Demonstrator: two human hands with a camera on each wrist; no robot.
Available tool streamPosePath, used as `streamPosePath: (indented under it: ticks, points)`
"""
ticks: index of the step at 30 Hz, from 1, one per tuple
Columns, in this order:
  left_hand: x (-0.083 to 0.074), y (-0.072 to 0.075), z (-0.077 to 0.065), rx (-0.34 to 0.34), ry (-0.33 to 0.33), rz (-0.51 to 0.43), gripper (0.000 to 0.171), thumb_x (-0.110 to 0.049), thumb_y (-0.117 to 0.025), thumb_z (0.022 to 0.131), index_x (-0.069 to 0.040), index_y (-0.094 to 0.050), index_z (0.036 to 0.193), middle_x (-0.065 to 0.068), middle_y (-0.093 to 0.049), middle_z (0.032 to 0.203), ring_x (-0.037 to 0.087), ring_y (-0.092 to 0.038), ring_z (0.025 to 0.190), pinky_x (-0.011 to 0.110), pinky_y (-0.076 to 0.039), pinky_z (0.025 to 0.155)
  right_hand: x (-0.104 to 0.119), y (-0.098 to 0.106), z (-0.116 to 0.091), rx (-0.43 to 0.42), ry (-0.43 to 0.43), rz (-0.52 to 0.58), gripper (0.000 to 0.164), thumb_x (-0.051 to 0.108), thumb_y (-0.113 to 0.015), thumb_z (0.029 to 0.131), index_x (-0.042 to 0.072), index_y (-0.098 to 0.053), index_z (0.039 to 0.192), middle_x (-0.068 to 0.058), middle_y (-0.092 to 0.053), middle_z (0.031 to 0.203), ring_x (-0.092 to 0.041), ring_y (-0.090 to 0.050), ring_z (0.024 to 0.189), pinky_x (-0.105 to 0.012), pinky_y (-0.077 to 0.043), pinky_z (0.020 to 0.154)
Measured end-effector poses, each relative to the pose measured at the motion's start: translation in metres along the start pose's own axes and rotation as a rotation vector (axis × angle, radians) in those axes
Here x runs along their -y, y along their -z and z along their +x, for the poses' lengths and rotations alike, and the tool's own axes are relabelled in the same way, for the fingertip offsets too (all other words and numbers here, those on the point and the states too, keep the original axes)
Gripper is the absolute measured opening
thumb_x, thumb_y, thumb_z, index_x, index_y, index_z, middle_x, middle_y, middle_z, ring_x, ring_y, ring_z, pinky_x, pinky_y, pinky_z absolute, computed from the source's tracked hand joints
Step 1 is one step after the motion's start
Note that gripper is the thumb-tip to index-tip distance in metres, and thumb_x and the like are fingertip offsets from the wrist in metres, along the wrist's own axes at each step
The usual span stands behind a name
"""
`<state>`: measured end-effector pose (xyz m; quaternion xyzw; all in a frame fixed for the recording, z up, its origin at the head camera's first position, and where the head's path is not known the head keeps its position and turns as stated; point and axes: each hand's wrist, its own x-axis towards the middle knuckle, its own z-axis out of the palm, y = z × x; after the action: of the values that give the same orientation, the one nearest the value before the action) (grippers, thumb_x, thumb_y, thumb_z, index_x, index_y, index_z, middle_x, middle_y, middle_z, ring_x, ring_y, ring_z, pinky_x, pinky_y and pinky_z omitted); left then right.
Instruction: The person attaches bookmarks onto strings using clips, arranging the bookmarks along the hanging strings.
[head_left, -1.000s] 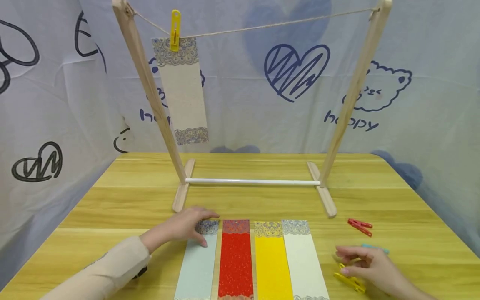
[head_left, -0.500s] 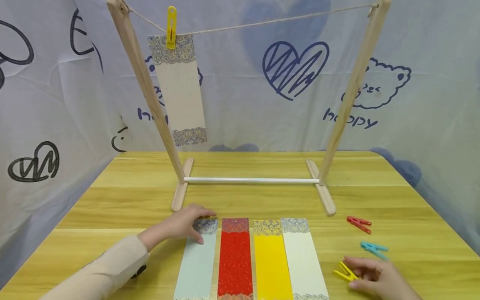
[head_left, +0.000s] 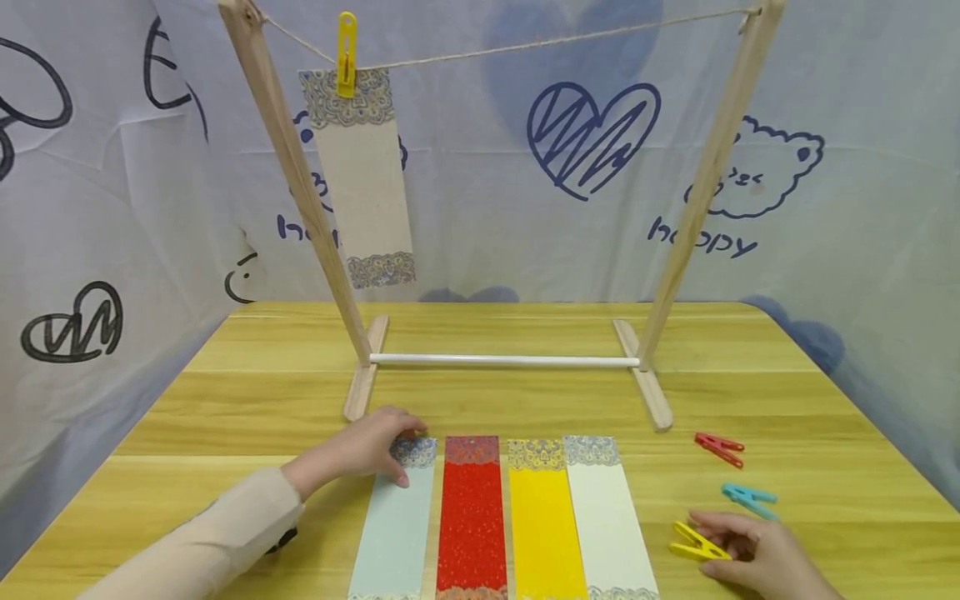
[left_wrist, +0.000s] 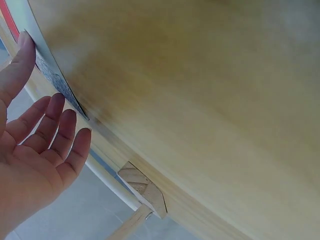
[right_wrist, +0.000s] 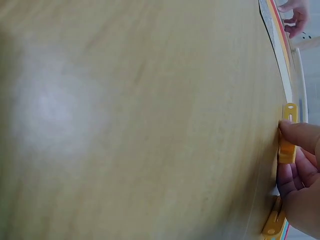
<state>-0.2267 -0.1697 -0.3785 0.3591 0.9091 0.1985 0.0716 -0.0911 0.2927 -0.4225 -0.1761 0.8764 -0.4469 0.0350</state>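
Pinches yellow clip [head_left: 703,546] between thumb and bent fingers of right hand [head_left: 759,554], with only the clip between them; cannot tell if clip touches table [head_left: 502,400]. Holds nothing in left hand [head_left: 375,446]; spreads it loosely about far end of pale blue card [head_left: 393,529], with thumb over the card's face; cannot tell if pressing. Shows second yellow clip [right_wrist: 274,222] just beside right palm in right wrist view. Beyond right hand, has blue clip [head_left: 750,498], then red clip [head_left: 720,448]. Right of pale blue card, lays out red card [head_left: 472,525], yellow card [head_left: 546,525] and white card [head_left: 609,525], flat in a row. Farther back, has wooden rack [head_left: 696,212] with low white bar [head_left: 502,361] and rope [head_left: 540,45]. Hangs cream card [head_left: 365,187] near rope's left end by third yellow clip [head_left: 346,50]. Behind everything, shows printed cloth [head_left: 465,192].
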Motion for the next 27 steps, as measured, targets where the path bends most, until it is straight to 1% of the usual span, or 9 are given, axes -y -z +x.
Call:
streamPosePath:
  ticks: [4, 6, 9, 12, 16, 17, 20, 22, 27]
  points:
    - [0.000, 0.000, 0.003, 0.000, 0.006, 0.005, 0.065, -0.016, -0.083, 0.056, 0.006, -0.056, 0.111, 0.013, -0.058, 0.105, 0.029, -0.051, 0.097, 0.041, -0.042, 0.086, 0.007, 0.000, 0.002, -0.004, -0.116, -0.020, 0.057, 0.017, -0.073, 0.073, -0.017, -0.051, 0.113, 0.004, -0.065, 0.091, -0.001, -0.056, 0.074, -0.023, -0.049, 0.057]
    - [0.001, 0.000, 0.004, 0.000, 0.010, 0.006, 0.065, -0.017, -0.083, 0.056, 0.007, -0.056, 0.109, 0.013, -0.058, 0.102, 0.028, -0.051, 0.096, 0.040, -0.042, 0.085, 0.010, 0.000, 0.003, -0.015, -0.172, -0.014, 0.057, 0.016, -0.073, 0.073, -0.016, -0.051, 0.113, -0.004, -0.065, 0.092, -0.001, -0.056, 0.074, -0.023, -0.049, 0.058]
    - [0.003, 0.000, 0.004, -0.001, 0.006, -0.006, 0.064, -0.018, -0.083, 0.054, 0.006, -0.057, 0.108, 0.010, -0.057, 0.097, 0.025, -0.050, 0.091, 0.037, -0.043, 0.081, 0.013, 0.000, 0.004, -0.039, -0.207, 0.023, 0.053, 0.011, -0.072, 0.074, -0.016, -0.051, 0.113, -0.017, -0.063, 0.097, 0.000, -0.056, 0.077, -0.021, -0.049, 0.062]
    - [0.005, -0.001, 0.005, -0.004, -0.006, -0.020, 0.063, -0.019, -0.084, 0.054, 0.005, -0.057, 0.106, 0.006, -0.055, 0.092, 0.022, -0.048, 0.086, 0.035, -0.043, 0.077, 0.012, 0.001, 0.006, -0.065, -0.163, 0.114, 0.046, 0.004, -0.069, 0.075, -0.019, -0.050, 0.111, -0.003, -0.064, 0.100, 0.002, -0.056, 0.083, -0.019, -0.049, 0.067]
    - [0.006, -0.001, 0.005, -0.005, -0.008, -0.032, 0.059, -0.019, -0.084, 0.054, 0.002, -0.058, 0.103, 0.004, -0.052, 0.090, 0.020, -0.047, 0.084, 0.033, -0.042, 0.074, 0.010, 0.002, 0.008, -0.094, -0.081, 0.199, 0.037, 0.001, -0.067, 0.077, -0.019, -0.053, 0.105, 0.020, -0.060, 0.095, -0.001, -0.057, 0.083, -0.019, -0.050, 0.065]
    - [0.006, -0.001, 0.005, -0.005, -0.006, -0.033, 0.059, -0.019, -0.084, 0.053, 0.001, -0.058, 0.102, 0.004, -0.052, 0.089, 0.020, -0.046, 0.084, 0.032, -0.042, 0.074, 0.010, 0.003, 0.008, -0.107, -0.081, 0.206, 0.034, 0.002, -0.067, 0.078, -0.016, -0.056, 0.104, 0.019, -0.060, 0.094, -0.003, -0.057, 0.082, -0.020, -0.050, 0.064]
    - [0.008, -0.002, 0.006, -0.008, -0.004, -0.032, 0.057, -0.020, -0.084, 0.053, -0.002, -0.058, 0.101, 0.005, -0.051, 0.090, 0.021, -0.046, 0.085, 0.033, -0.042, 0.073, 0.011, 0.004, 0.010, -0.130, -0.128, 0.267, 0.025, 0.002, -0.066, 0.079, -0.006, -0.062, 0.102, 0.017, -0.062, 0.092, -0.006, -0.059, 0.079, -0.021, -0.050, 0.063]
    - [0.009, -0.002, 0.007, -0.011, -0.013, -0.034, 0.058, -0.021, -0.084, 0.052, -0.005, -0.057, 0.100, 0.006, -0.051, 0.090, 0.022, -0.046, 0.086, 0.034, -0.041, 0.073, 0.013, 0.004, 0.011, -0.154, -0.200, 0.290, 0.024, 0.004, -0.065, 0.080, -0.003, -0.063, 0.103, 0.017, -0.062, 0.090, -0.005, -0.058, 0.076, -0.021, -0.050, 0.061]
    - [0.014, -0.003, 0.008, 0.001, -0.040, -0.083, 0.058, -0.021, -0.085, 0.053, -0.008, -0.055, 0.101, 0.005, -0.053, 0.094, 0.022, -0.049, 0.087, 0.037, -0.042, 0.076, 0.019, 0.004, 0.015, -0.198, -0.358, 0.303, 0.040, 0.006, -0.068, 0.078, -0.015, -0.054, 0.109, 0.007, -0.064, 0.091, -0.005, -0.058, 0.074, -0.022, -0.050, 0.062]
